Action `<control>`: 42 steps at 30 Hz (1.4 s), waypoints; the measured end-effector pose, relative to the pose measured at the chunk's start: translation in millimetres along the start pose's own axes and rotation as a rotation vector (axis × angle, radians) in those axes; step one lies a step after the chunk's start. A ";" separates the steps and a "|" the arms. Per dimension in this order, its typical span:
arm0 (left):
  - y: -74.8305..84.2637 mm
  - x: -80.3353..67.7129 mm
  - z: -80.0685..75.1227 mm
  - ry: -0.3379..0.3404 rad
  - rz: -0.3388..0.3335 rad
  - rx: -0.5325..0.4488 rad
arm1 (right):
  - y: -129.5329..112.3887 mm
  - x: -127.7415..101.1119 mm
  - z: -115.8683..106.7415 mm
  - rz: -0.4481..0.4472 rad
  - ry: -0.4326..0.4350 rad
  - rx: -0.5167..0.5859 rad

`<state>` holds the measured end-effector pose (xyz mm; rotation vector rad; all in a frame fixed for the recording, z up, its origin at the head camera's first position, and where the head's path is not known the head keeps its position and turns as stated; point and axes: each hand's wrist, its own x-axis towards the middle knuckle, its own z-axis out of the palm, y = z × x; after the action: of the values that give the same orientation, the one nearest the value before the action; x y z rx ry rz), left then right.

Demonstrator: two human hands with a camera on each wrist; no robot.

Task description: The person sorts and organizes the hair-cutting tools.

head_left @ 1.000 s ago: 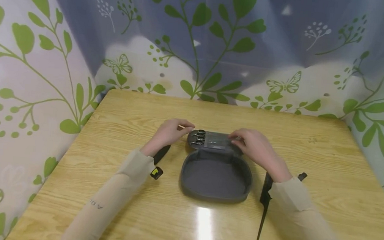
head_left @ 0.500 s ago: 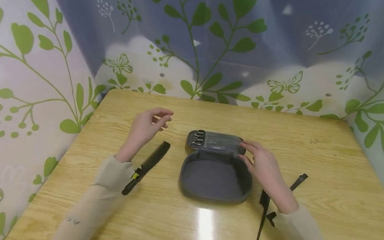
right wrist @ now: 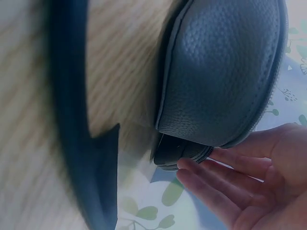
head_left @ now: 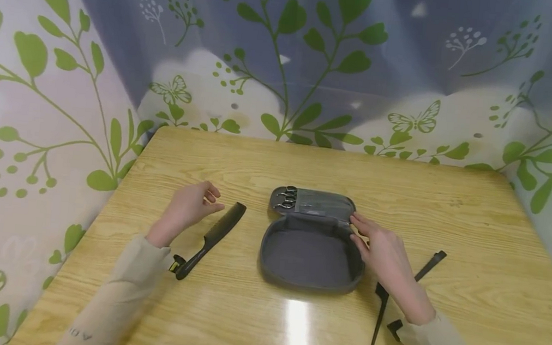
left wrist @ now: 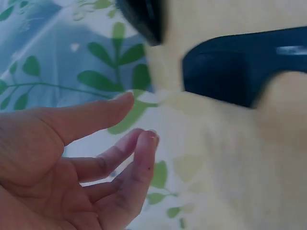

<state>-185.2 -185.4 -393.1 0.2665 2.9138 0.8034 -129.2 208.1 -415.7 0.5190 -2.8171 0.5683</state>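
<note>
An open case is set near the middle of the table, with its lid laid out behind it. At the lid's left end, scissors are held. To the left, well apart from the case, a comb is placed aslant, its handle nearer the person; just behind it the left hand is held. The case's right end is touched by the right hand. A thin-handled tool, partly hidden, is laid right of the case. Behind, the table is bordered by a curtain.
</note>
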 end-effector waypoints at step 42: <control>-14.3 -3.4 26.9 -0.189 -0.006 0.023 | -1.7 -1.6 7.3 0.021 0.021 0.006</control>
<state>-179.9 -184.8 -423.3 0.3168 2.7466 0.7030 -128.2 204.0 -422.1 0.4820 -2.8051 0.5829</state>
